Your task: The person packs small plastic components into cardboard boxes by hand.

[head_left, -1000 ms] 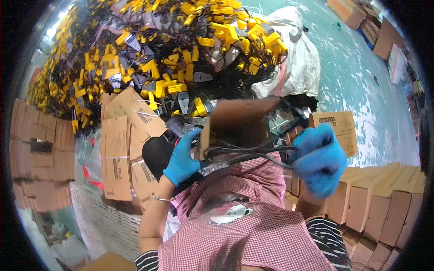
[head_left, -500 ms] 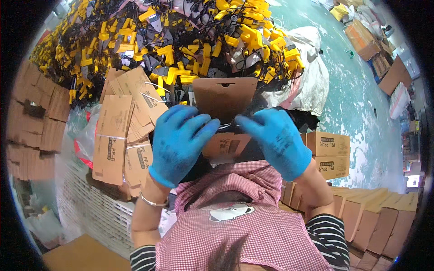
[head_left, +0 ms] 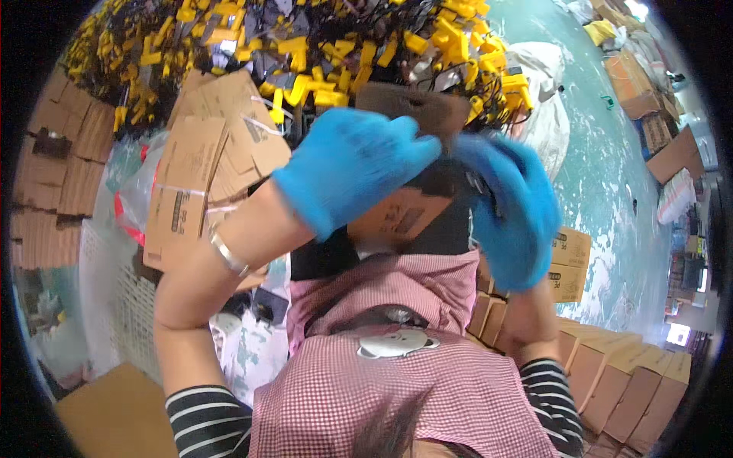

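An upright cardboard box (head_left: 397,217) stands in front of my lap, its brown lid flap (head_left: 416,107) raised on the far side. My left hand (head_left: 355,168), in a blue glove, is over the box with its fingers closed in a pinch; what they hold is hidden. My right hand (head_left: 523,210), gloved the same, is at the box's right side. Its fingers curl around a dark, cord-like thing (head_left: 482,187), blurred and partly covered by the glove. The fingertips of both hands come close together in front of the flap.
A large heap of yellow-and-grey tools (head_left: 305,53) with black cords lies beyond the box. Flat cardboard boxes (head_left: 179,191) stack at the left. Folded boxes (head_left: 569,263) stand at the right, with a row of cartons (head_left: 611,374) nearer me. A white sack (head_left: 538,99) lies behind.
Both hands have risen away from the box opening. My left hand has moved right and up, my right hand slightly right. The view has shifted, and the flap appears farther right and higher.
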`<action>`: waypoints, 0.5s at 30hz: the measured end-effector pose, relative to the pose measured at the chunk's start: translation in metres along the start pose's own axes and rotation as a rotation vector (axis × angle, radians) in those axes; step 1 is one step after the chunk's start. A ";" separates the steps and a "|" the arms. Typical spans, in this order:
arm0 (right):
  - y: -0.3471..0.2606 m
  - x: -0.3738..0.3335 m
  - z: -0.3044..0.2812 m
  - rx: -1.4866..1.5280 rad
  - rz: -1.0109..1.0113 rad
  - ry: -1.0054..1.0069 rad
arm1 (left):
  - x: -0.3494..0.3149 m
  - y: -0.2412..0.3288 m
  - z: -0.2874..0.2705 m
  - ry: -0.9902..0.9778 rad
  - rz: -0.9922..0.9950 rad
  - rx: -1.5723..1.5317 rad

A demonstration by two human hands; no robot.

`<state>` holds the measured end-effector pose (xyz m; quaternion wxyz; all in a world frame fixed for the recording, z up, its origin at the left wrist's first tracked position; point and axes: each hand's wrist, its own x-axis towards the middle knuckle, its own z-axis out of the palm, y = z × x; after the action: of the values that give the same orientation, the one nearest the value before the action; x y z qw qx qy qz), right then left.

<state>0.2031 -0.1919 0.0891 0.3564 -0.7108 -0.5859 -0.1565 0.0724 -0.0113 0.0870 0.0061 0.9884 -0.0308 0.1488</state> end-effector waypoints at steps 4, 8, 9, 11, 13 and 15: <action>0.037 0.041 0.035 -0.029 -0.153 -0.406 | 0.037 0.005 0.042 -0.429 0.046 -0.239; 0.030 0.032 0.046 -0.095 -0.128 -0.627 | 0.013 -0.012 0.059 -0.464 0.173 -0.313; 0.034 0.030 0.027 -0.291 -0.221 -0.689 | 0.026 -0.006 0.040 -0.477 0.159 -0.433; 0.049 0.022 0.042 -0.182 -0.288 -0.769 | -0.017 -0.020 0.009 -0.017 0.253 -0.229; 0.036 0.020 0.026 -0.205 -0.344 -0.682 | -0.063 -0.055 -0.003 0.358 0.076 -0.276; 0.034 0.026 0.035 -0.128 -0.352 -0.786 | -0.125 -0.076 0.042 0.662 -0.468 -0.464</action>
<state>0.2354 -0.1511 0.0707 0.0296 -0.6262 -0.7785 0.0317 -0.0294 0.0708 0.0104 0.2698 0.8406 0.1643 0.4400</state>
